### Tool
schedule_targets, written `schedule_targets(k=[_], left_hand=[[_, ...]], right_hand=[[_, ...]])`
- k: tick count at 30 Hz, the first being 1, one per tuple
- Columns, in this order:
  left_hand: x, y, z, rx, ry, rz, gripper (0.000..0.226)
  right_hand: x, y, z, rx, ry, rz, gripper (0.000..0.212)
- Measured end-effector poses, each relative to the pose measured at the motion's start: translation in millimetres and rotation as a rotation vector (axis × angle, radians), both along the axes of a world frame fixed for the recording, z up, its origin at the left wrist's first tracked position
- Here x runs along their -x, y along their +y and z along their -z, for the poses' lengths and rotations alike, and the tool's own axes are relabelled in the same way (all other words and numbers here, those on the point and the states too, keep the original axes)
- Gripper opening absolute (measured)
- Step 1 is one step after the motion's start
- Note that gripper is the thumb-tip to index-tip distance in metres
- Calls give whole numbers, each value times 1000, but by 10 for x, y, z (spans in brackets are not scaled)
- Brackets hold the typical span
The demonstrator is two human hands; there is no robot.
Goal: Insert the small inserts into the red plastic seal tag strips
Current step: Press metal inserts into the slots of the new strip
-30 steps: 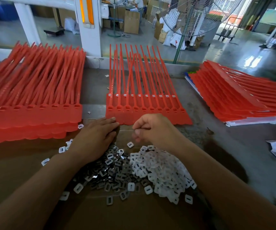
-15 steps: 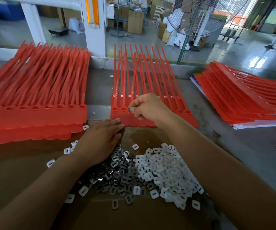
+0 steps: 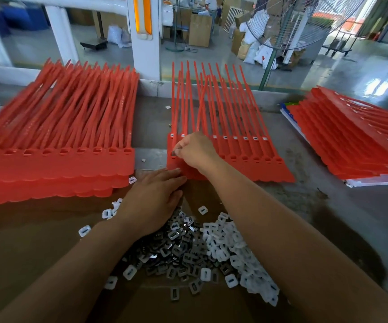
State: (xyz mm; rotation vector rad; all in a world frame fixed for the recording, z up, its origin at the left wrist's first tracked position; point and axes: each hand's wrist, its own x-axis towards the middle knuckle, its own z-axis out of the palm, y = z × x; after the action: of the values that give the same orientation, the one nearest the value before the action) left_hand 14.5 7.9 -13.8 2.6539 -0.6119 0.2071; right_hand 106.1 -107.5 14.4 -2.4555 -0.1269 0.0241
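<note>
A red seal tag strip sheet (image 3: 246, 157) lies in the middle of the table, straps pointing away. My right hand (image 3: 195, 151) pinches a small metal insert (image 3: 173, 154) at the leftmost socket of that sheet. My left hand (image 3: 153, 201) lies flat, fingers straight, on the pile of metal and white plastic inserts (image 3: 202, 250), its fingertips touching the sheet's near edge. The pile spreads over brown cardboard (image 3: 36, 241).
A thick stack of red strip sheets (image 3: 55, 145) sits at the left and another stack (image 3: 356, 141) at the right on white paper. A white post (image 3: 144, 36) and rail stand behind the table. A fan and boxes are beyond.
My right hand has moved from the insert pile up and left to the sheet's leftmost socket, carrying an insert. My left hand has stayed on the pile.
</note>
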Motion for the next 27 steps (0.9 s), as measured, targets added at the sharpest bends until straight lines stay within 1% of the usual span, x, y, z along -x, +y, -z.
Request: schedule_targets(k=[9, 11, 15, 19, 23, 27], left_hand=[[33, -11, -22, 12, -8, -14, 42], [44, -9, -27, 3, -22, -3, 39], [47, 5, -39, 9, -31, 31, 32], [45, -2, -33, 16, -15, 36, 33], [46, 1, -37, 22, 3, 36, 34], [64, 1, -34, 19, 13, 31, 34]], right_hand=[[38, -39, -9, 45, -13, -40, 19], [57, -49, -21, 65, -10, -57, 20], [83, -61, -51, 66, 77, -75, 22], [128, -79, -72, -21, 127, -51, 21], [150, -42, -25, 63, 87, -48, 21], [112, -6, 30, 54, 127, 18, 22]])
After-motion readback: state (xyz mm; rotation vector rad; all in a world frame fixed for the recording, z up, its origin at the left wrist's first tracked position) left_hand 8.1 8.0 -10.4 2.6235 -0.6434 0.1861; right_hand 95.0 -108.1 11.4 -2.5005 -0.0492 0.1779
